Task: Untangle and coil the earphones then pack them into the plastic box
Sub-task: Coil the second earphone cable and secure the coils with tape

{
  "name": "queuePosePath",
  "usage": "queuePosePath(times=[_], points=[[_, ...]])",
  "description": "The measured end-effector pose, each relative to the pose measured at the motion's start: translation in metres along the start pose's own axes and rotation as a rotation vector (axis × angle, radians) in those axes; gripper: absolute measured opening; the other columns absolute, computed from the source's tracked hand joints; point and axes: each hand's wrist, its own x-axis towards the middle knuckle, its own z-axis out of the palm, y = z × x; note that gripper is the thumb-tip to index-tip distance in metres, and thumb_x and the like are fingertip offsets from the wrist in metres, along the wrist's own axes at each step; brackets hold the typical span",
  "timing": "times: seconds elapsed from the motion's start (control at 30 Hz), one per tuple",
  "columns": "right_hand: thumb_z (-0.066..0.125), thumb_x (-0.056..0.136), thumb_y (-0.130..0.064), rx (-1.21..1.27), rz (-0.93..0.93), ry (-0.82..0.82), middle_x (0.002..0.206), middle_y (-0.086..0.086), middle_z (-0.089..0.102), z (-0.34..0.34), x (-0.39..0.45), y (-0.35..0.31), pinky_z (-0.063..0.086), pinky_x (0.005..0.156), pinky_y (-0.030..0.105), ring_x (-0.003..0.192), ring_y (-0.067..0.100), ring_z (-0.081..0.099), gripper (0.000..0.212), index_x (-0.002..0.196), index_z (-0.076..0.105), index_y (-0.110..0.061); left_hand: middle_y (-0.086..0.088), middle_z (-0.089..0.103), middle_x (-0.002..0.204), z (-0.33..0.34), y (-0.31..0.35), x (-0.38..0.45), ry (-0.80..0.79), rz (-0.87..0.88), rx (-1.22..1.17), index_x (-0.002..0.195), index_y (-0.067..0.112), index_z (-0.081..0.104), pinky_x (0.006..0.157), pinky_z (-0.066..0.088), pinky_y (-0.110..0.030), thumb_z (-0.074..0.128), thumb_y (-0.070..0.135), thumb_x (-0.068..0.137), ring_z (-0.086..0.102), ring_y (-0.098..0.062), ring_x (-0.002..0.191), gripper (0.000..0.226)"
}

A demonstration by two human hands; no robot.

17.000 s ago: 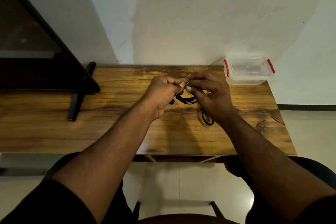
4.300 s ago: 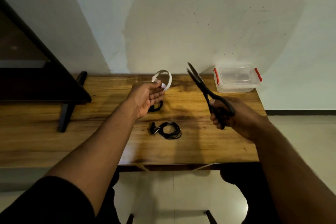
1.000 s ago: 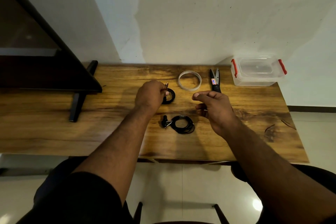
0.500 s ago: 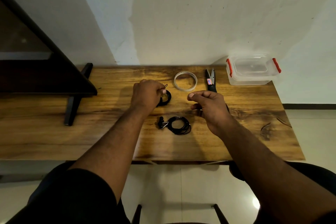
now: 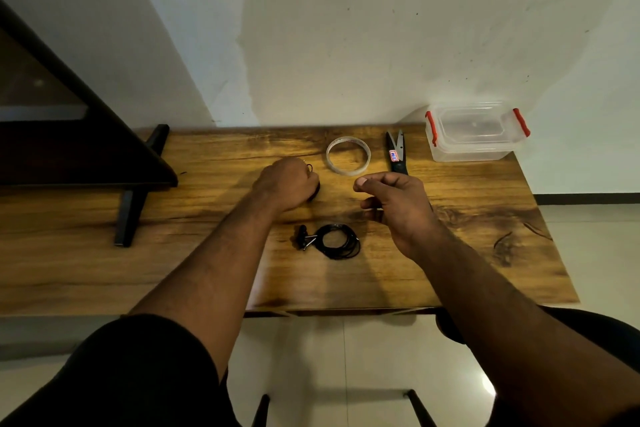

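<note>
Hands [image 5: 398,204] above flat-lying coiled earphones [image 5: 334,241].

Left hand [image 5: 287,184]: fist-like, knuckles up, fingers curled under, forearm extended forward and bare below a dark sleeve. Right hand [image 5: 394,204]: just beside it, level with it, raised, thumb pressed to forefinger, remaining fingers loosely curled; forearm extended.

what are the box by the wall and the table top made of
Box: looks like clear, glossy plastic, since the wall and table show through it, with red clips. Table top: seems wood or wood-look laminate, showing brown grain streaks and a soft sheen.
</note>
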Motion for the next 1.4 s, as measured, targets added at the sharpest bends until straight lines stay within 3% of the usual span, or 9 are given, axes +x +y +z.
queuePosePath(times=[0.07, 0.23, 0.43, 0.63, 0.8, 0.9, 0.97, 1.07, 1.4], points=[[0.068, 0.086, -0.017, -0.084, -0.036, 0.0, 0.091, 0.007, 0.072, 0.001, 0.001, 0.001, 0.051, 0.058, 0.025, 0.069, 0.013, 0.062, 0.008, 0.089, 0.072, -0.01, -0.018, 0.065, 0.09, -0.006, -0.004, 0.009, -0.087, 0.002, -0.013, 0.07, 0.007, 0.06, 0.058, 0.041, -0.028, 0.05, 0.022, 0.088, 0.059, -0.03, 0.076, 0.025], [0.066, 0.088, -0.019, -0.396, -0.211, -0.075, 0.089, 0.0, 0.069, 0.016, 0.009, 0.004, 0.055, 0.072, 0.039, 0.079, 0.012, 0.063, 0.007, 0.088, 0.071, -0.014, -0.005, 0.07, 0.105, -0.01, -0.012, 0.022, -0.127, 0.095, 0.042, 0.106, 0.015, 0.073, 0.073, 0.05, -0.029, 0.066, 0.012, 0.085, 0.062, -0.019, 0.088, 0.022], [0.058, 0.092, -0.016, -0.91, -0.635, -0.34, 0.109, 0.002, 0.066, 0.031, 0.036, 0.007, 0.051, 0.08, 0.036, 0.095, 0.016, 0.059, 0.01, 0.099, 0.065, -0.016, -0.002, 0.071, 0.082, -0.005, -0.016, 0.023, -0.123, 0.028, -0.039, 0.08, 0.02, 0.075, 0.064, 0.054, -0.03, 0.083, 0.018, 0.07, 0.066, -0.016, 0.074, 0.013], [0.049, 0.096, -0.019, -1.2, -0.609, -0.537, 0.11, 0.007, 0.064, 0.042, 0.055, 0.014, 0.049, 0.078, 0.038, 0.097, 0.023, 0.06, 0.024, 0.118, 0.057, -0.014, -0.003, 0.069, 0.082, 0.0, -0.023, 0.025, -0.069, -0.013, -0.167, 0.081, 0.01, 0.076, 0.068, 0.052, -0.028, 0.08, 0.006, 0.071, 0.063, -0.017, 0.076, 0.011], [0.045, 0.096, -0.022, -1.364, -0.575, -0.615, 0.111, 0.007, 0.061, 0.04, 0.061, 0.017, 0.05, 0.082, 0.042, 0.098, 0.024, 0.058, 0.031, 0.127, 0.051, -0.018, 0.006, 0.065, 0.052, -0.011, -0.031, 0.019, -0.114, -0.078, -0.365, 0.08, 0.008, 0.074, 0.037, 0.038, -0.015, 0.07, 0.007, 0.08, 0.054, -0.006, 0.039, 0.004], [0.046, 0.096, -0.021, -1.456, -0.629, -0.62, 0.11, 0.007, 0.058, 0.043, 0.061, 0.014, 0.05, 0.08, 0.04, 0.098, 0.023, 0.056, 0.028, 0.123, 0.052, -0.017, -0.002, 0.073, 0.075, -0.015, -0.031, 0.022, -0.002, -0.046, -0.414, 0.083, 0.01, 0.075, 0.042, 0.045, -0.018, 0.064, 0.005, 0.082, 0.06, -0.01, 0.052, 0.012], [0.048, 0.095, -0.02, -1.498, -0.666, -0.618, 0.11, 0.006, 0.059, 0.045, 0.061, 0.012, 0.051, 0.079, 0.038, 0.097, 0.022, 0.056, 0.028, 0.123, 0.052, -0.016, -0.002, 0.073, 0.093, -0.014, -0.028, 0.028, 0.14, 0.022, -0.3, 0.088, 0.019, 0.075, 0.064, 0.056, -0.027, 0.068, 0.007, 0.077, 0.065, -0.012, 0.076, 0.018], [0.051, 0.095, -0.018, -1.548, -0.703, -0.634, 0.112, 0.007, 0.059, 0.046, 0.062, 0.012, 0.052, 0.079, 0.038, 0.098, 0.022, 0.058, 0.027, 0.122, 0.051, -0.016, 0.003, 0.068, 0.115, -0.012, -0.019, 0.038, 0.04, 0.165, -0.035, 0.104, 0.027, 0.072, 0.089, 0.052, -0.033, 0.075, 0.012, 0.073, 0.062, -0.015, 0.105, 0.035], [0.048, 0.096, -0.019, -1.502, -0.683, -0.663, 0.111, 0.006, 0.059, 0.038, 0.069, 0.012, 0.051, 0.081, 0.039, 0.096, 0.021, 0.057, 0.023, 0.118, 0.053, -0.015, -0.01, 0.061, 0.089, -0.01, -0.009, 0.03, -0.052, 0.345, 0.532, 0.09, 0.009, 0.067, 0.062, 0.04, -0.031, 0.065, 0.014, 0.085, 0.052, -0.022, 0.074, 0.007]])
